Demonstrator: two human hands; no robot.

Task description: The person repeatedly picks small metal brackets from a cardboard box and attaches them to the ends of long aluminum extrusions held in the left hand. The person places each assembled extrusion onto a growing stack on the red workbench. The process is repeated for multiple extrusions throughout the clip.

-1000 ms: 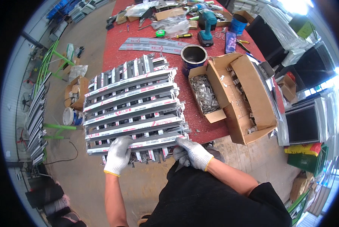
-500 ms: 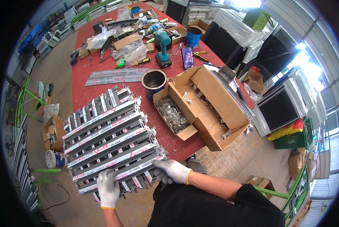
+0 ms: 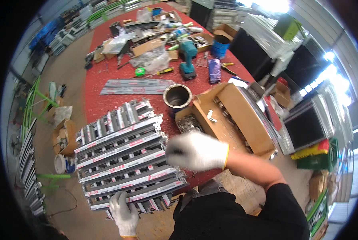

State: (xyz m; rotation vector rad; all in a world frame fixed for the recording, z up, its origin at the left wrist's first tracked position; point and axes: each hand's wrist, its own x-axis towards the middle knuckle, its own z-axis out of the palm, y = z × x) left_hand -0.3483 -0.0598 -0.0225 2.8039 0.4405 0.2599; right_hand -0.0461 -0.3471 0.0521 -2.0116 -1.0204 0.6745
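A criss-crossed stack of grey-and-white metal profiles (image 3: 121, 164) with printed film on them lies at the table's near left. My gloved left hand (image 3: 124, 214) rests on the nearest profile, fingers laid over its edge and the thumb apart. Above the stack's right end, my gloved right hand (image 3: 197, 151) is raised and smeared by motion; whether it holds anything does not show. Just beyond it stands a small carton of metal fittings (image 3: 190, 125), partly covered by the hand. A larger open carton (image 3: 245, 122) adjoins that on the right, with a white fitting (image 3: 212, 116) on its flap.
A dark round pot (image 3: 177, 97) stands behind the small carton. Flat strips (image 3: 137, 86) lie beyond the stack. Farther back are a teal cordless drill (image 3: 188, 60), a green tape measure (image 3: 140, 72), a screwdriver (image 3: 165, 71), pliers (image 3: 228, 69) and a blue can (image 3: 220, 47).
My right hand has left the near right corner of the stack and moved up and away toward the small carton. My left hand stays at the nearest profile. The whole view has shifted slightly.
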